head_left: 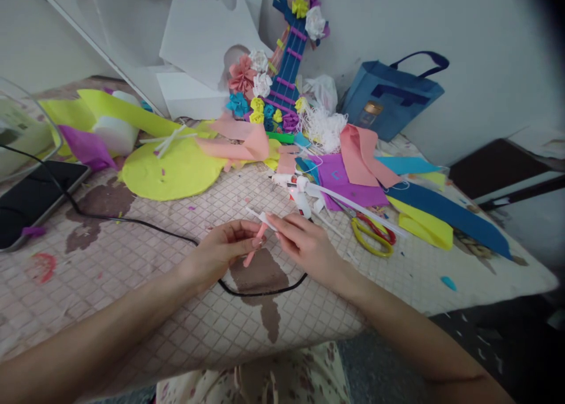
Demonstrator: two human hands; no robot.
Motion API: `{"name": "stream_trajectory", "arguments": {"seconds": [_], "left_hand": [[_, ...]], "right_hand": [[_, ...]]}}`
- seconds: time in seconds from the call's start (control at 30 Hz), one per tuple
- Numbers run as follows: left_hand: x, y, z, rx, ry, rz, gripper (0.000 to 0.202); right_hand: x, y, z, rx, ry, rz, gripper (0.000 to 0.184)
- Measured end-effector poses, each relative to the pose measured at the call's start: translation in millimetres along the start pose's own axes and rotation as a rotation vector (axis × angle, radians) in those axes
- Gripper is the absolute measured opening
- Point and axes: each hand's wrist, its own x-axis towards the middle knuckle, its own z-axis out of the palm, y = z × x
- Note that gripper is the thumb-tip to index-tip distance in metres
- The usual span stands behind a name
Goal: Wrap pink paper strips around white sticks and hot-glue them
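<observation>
My left hand [216, 251] pinches a narrow salmon-pink strip [249, 257], whose lower end sticks out below the fingers. From the other side, my right hand [312, 246] grips a thin white strip [255, 213], its fingertips close to those of the left. The pink and white pieces meet between the two hands; how they are joined cannot be made out. Just beyond my right hand lies a white glue gun [302, 202], with a long pale glue stick [353, 202] running out of its back. Scissors [374, 244] with yellow and red handles rest to the right.
A black cable [145, 222] crosses the table and loops below my hands. Behind are a yellow felt-like shape [172, 171], a purple sheet [353, 183] and a blue strip [450, 212]. A flower-decked blue guitar model [288, 62] and blue bag [392, 98] stand against the wall.
</observation>
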Motion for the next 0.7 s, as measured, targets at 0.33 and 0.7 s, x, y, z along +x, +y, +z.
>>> {"name": "stream_trajectory", "arguments": {"seconds": [0.33,0.7], "left_hand": [[0.8,1.2,0.0,-0.029,0.023,-0.007,0.026],[2.0,0.2,-3.1,-0.047,0.028,-0.015,0.025]], "right_hand": [[0.0,-1.3,-0.3,0.020,0.032,-0.004,0.042],[-3.9,-2.1,2.1,-0.062,-0.057,-0.049,0.039]]}}
